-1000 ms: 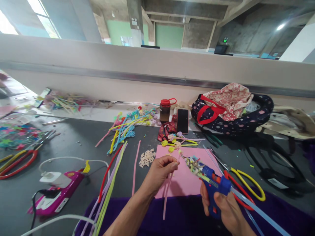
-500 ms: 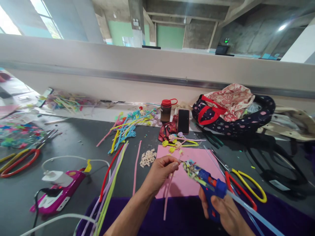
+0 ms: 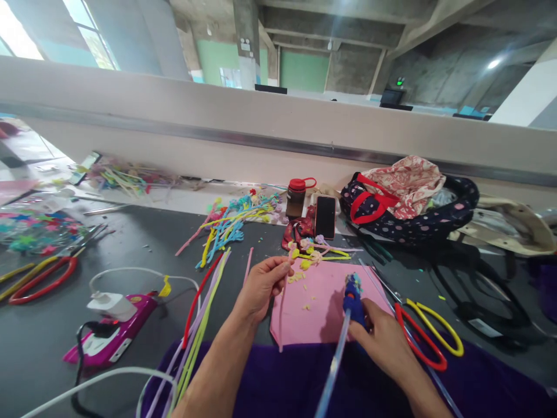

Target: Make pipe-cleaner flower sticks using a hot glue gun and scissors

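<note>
My left hand (image 3: 266,285) pinches a pale pink pipe cleaner (image 3: 282,319) near its upper end, and the stem hangs down over the left part of a pink sheet (image 3: 324,328). A small pink tip rises above the fingers. In my right hand (image 3: 383,331) is a blue hot glue gun (image 3: 354,305), its glue-crusted nozzle facing away from me and apart from the left hand. A long clear glue stick (image 3: 333,368) sticks out of its back toward me. Small yellow pieces (image 3: 298,278) lie on the sheet. Pipe-cleaner flowers (image 3: 319,253) sit just beyond it.
Red-and-yellow-handled scissors (image 3: 429,337) lie right of the sheet; another pair (image 3: 46,278) is far left. A magenta power strip (image 3: 141,310) with cables is at left, near long loose pipe cleaners (image 3: 202,319). Behind stand a phone (image 3: 325,217), red-lidded bottle (image 3: 296,200) and dark bag (image 3: 409,223).
The glue gun has drawn away from the left hand's pipe cleaner and swung to face forward. My left hand has moved left and slightly up, uncovering yellow pieces and covering the pale bits.
</note>
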{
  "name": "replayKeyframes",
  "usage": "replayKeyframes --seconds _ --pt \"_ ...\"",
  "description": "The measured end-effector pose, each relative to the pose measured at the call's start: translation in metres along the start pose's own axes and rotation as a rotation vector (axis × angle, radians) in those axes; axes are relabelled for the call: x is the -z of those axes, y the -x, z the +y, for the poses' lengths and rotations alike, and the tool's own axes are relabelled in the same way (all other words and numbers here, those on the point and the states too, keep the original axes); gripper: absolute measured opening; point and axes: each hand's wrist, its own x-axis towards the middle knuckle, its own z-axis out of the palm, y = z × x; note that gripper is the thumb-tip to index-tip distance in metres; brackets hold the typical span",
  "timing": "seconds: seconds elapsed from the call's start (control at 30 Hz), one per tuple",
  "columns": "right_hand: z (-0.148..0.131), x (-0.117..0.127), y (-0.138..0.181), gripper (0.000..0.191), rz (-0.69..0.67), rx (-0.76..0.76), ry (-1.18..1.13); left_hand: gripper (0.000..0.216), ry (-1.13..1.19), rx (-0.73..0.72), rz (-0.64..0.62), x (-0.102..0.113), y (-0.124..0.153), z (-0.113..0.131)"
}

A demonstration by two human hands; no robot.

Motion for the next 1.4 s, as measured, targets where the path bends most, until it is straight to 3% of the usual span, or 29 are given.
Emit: replayKeyframes --seconds 0.2,0.43,0.63,0.73,0.83,1.07,1.4 --pt "-0.009 -0.004 0.004 0.039 -0.039 -0.003 0.359 0.025 0.03 -0.026 -0.036 0.008 -0.001 0.001" --pt "-0.01 -0.012 0.013 0.041 -0.057 0.076 0.545 0.02 0.033 -0.013 -0.119 0.008 0.002 0.003" --pt "-0.012 0.004 0.016 0.039 -0.05 0.143 0.511 0.018 0.006 0.012 -0.156 0.006 0.005 0.004" --pt "-0.015 0.019 0.003 0.027 -0.05 0.23 0.373 0.018 0.036 0.026 -0.204 0.003 0.007 0.005" --pt "-0.02 0.026 -0.021 0.02 -0.144 0.341 0.26 0.02 0.076 0.062 -0.215 0.001 0.008 0.005" --pt "-0.04 0.003 -0.072 0.022 -0.285 0.441 0.387 0.018 0.145 0.074 -0.185 -0.001 0.004 0.001" --pt "-0.05 -0.022 -0.083 0.014 -0.321 0.482 0.367 0.02 0.155 0.092 -0.142 0.0 0.0 -0.003"
